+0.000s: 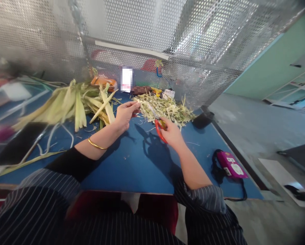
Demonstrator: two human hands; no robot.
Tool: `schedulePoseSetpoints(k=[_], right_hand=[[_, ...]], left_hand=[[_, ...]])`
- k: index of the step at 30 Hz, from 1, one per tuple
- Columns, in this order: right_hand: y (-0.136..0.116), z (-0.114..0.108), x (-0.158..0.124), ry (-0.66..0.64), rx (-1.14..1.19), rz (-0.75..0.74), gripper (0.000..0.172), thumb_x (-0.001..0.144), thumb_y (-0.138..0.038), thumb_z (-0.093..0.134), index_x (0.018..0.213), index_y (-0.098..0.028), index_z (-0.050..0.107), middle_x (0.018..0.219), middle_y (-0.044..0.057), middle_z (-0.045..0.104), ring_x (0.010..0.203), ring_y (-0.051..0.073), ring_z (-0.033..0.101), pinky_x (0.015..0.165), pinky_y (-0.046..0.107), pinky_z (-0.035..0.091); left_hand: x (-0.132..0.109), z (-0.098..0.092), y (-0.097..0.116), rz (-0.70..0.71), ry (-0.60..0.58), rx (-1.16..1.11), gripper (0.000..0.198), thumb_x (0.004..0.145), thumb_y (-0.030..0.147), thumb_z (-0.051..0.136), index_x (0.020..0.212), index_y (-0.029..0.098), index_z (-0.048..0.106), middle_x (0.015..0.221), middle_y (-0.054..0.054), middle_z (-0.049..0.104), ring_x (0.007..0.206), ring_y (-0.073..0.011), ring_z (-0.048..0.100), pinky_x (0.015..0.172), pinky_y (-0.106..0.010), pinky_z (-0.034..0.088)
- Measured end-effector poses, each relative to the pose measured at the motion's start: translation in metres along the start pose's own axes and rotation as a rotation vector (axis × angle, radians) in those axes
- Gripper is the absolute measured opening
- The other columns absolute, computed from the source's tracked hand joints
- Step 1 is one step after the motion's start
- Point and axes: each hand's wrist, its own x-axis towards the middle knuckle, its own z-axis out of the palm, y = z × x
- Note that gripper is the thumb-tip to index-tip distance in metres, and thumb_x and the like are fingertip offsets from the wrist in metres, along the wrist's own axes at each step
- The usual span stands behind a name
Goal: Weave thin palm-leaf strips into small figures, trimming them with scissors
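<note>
Over the blue table (116, 166), my left hand (125, 114) pinches a small pale piece of husk (140, 102) between thumb and fingers. My right hand (171, 132) is wrapped round red-handled scissors (160, 131), whose blades point up and left toward that piece. Behind both hands lies a heap of shredded husk strips (172, 109). To the left of my left hand spreads a bunch of long, pale green husks (73, 105). Whether the scissor blades touch the held piece cannot be made out.
A black cup (203, 119) stands right of the heap. A purple packet (232, 164) and black strap lie near the right edge. At the back are an orange packet (103, 82) and a perforated metal screen (142, 23). A dark flat object (19, 143) lies left.
</note>
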Motion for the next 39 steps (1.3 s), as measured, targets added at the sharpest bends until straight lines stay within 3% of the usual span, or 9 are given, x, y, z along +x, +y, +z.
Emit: schedulePoseSetpoints(k=[3, 7, 12, 21, 30, 39], right_hand=[[-0.006, -0.002, 0.001, 0.078, 0.407, 0.029, 0.048, 0.073, -0.032, 0.058, 0.119, -0.02, 0.051, 0.088, 0.004, 0.063, 0.074, 0.018, 0.059, 0.07, 0.032, 0.047], [-0.018, -0.001, -0.005, -0.079, 0.676, -0.045, 0.059, 0.064, -0.04, 0.071, 0.115, -0.021, 0.049, 0.075, -0.002, 0.055, 0.064, 0.013, 0.052, 0.064, 0.029, 0.046], [-0.02, 0.002, -0.008, -0.087, 0.541, -0.06, 0.056, 0.063, -0.042, 0.074, 0.11, -0.021, 0.053, 0.071, -0.003, 0.051, 0.062, 0.012, 0.048, 0.062, 0.028, 0.042], [-0.017, 0.002, -0.009, -0.105, 0.409, -0.067, 0.051, 0.067, -0.047, 0.069, 0.11, -0.022, 0.054, 0.068, -0.003, 0.052, 0.057, 0.012, 0.047, 0.058, 0.027, 0.041], [-0.019, 0.003, -0.01, -0.006, 0.276, -0.088, 0.045, 0.068, -0.048, 0.067, 0.103, -0.021, 0.059, 0.066, -0.003, 0.054, 0.056, 0.012, 0.046, 0.057, 0.028, 0.041], [-0.021, 0.006, -0.009, -0.017, 0.352, -0.079, 0.046, 0.069, -0.053, 0.064, 0.098, -0.018, 0.065, 0.064, -0.001, 0.053, 0.054, 0.012, 0.044, 0.053, 0.026, 0.038]], left_hand=[[0.005, -0.003, 0.0, 0.061, 0.045, 0.026, 0.019, 0.065, 0.026, 0.074, 0.078, 0.015, 0.067, 0.069, -0.002, 0.065, 0.059, -0.0097, 0.061, 0.048, -0.019, 0.039], [0.006, -0.005, -0.001, 0.128, 0.053, 0.088, 0.019, 0.066, 0.027, 0.073, 0.078, 0.014, 0.068, 0.069, -0.003, 0.065, 0.059, -0.0104, 0.062, 0.049, -0.02, 0.039], [0.005, -0.004, -0.002, 0.167, 0.025, 0.118, 0.018, 0.067, 0.028, 0.072, 0.077, 0.014, 0.069, 0.069, -0.003, 0.065, 0.058, -0.0097, 0.06, 0.049, -0.02, 0.038], [0.002, -0.002, 0.0, 0.091, 0.014, 0.047, 0.013, 0.067, 0.024, 0.072, 0.076, 0.016, 0.067, 0.069, 0.0, 0.065, 0.06, -0.0098, 0.062, 0.048, -0.018, 0.039], [0.005, -0.003, -0.008, 0.085, -0.011, -0.016, 0.023, 0.064, 0.029, 0.075, 0.081, 0.016, 0.068, 0.072, 0.0, 0.066, 0.062, -0.0102, 0.063, 0.05, -0.018, 0.043], [0.007, -0.002, -0.012, 0.047, 0.01, -0.036, 0.024, 0.062, 0.029, 0.076, 0.081, 0.015, 0.068, 0.072, -0.001, 0.066, 0.062, -0.0094, 0.063, 0.051, -0.018, 0.046]])
